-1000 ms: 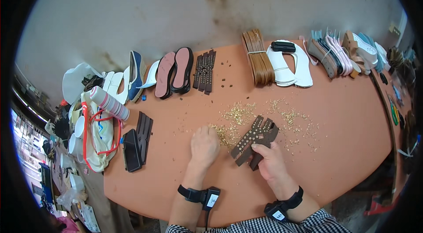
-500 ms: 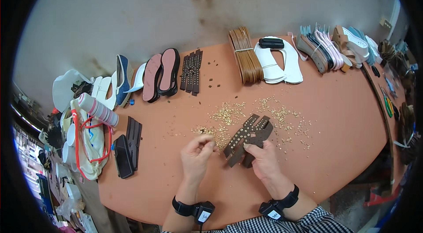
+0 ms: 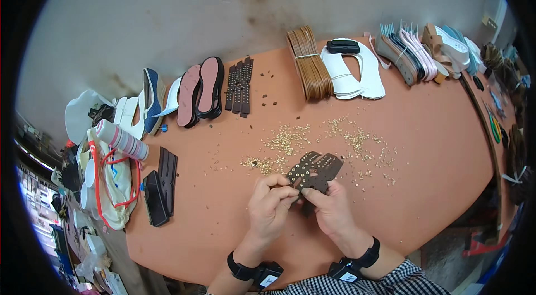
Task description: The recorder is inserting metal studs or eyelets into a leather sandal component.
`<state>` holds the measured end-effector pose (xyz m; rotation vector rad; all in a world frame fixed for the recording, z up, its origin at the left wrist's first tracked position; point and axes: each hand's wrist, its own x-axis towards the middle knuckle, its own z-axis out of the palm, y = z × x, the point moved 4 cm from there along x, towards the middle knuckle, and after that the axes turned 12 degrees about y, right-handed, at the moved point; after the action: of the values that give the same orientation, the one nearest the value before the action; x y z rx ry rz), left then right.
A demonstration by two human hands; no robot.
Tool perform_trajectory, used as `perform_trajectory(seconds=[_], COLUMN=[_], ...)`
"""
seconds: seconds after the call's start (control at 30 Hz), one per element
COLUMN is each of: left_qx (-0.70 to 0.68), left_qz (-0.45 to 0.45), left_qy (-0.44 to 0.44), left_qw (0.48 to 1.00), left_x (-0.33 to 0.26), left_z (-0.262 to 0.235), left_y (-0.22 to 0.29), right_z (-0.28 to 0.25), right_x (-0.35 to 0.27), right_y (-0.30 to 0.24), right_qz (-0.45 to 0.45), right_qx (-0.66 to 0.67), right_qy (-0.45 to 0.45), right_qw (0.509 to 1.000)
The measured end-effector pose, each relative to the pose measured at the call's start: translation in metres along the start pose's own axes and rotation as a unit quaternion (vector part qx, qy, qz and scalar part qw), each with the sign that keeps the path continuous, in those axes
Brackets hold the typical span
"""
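Observation:
Above the table's front middle, my right hand is closed round a dark brown shoe upper, its thumb pressed on the near end. The upper has crossing straps with rows of holes, many ringed by gold eyelets. My left hand is closed too, thumb and fingers pinching the upper's left edge; any small piece between the fingertips is hidden. Just beyond lie scattered gold eyelets, with a denser heap to the left and more loose eyelets to the right.
At the back stand pink-topped soles, a studded brown upper, a bundle of brown strips and white sole sheets. Plain brown straps and a black case lie left, beside a striped cup.
My left hand has moved right and slightly down from beside the eyelets to the upper, and now pinches its edge. The upper has turned a little in my right hand.

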<state>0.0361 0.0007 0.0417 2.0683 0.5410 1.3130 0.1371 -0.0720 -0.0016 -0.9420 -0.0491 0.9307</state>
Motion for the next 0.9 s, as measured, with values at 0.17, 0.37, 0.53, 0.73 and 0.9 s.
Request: perform_trajectory(seconds=[0.17, 0.37, 0.53, 0.73, 0.9], left_qx=[-0.188, -0.238, -0.238, -0.239, -0.217], left_qz=[-0.215, -0.262, -0.263, -0.252, -0.247], left_qy=[0.033, 0.057, 0.063, 0.043, 0.038], left_qw=[0.958, 0.933, 0.933, 0.937, 0.944], left_x=[-0.011, -0.01, -0.011, -0.01, -0.012], left_z=[0.011, 0.012, 0.011, 0.011, 0.011], left_y=[-0.013, -0.011, -0.013, -0.013, -0.015], right_z=[0.001, 0.001, 0.001, 0.001, 0.001], right_x=[-0.003, -0.004, -0.004, -0.005, -0.005], right_y=[-0.001, 0.0, 0.001, 0.001, 0.002], right_qz=[-0.002, -0.026, -0.026, -0.028, -0.026], right_qx=[0.01, 0.001, -0.004, -0.003, -0.004], right_qy=[-0.007, 0.007, 0.013, 0.012, 0.014], right_qw=[1.0, 1.0, 1.0, 1.0, 1.0])
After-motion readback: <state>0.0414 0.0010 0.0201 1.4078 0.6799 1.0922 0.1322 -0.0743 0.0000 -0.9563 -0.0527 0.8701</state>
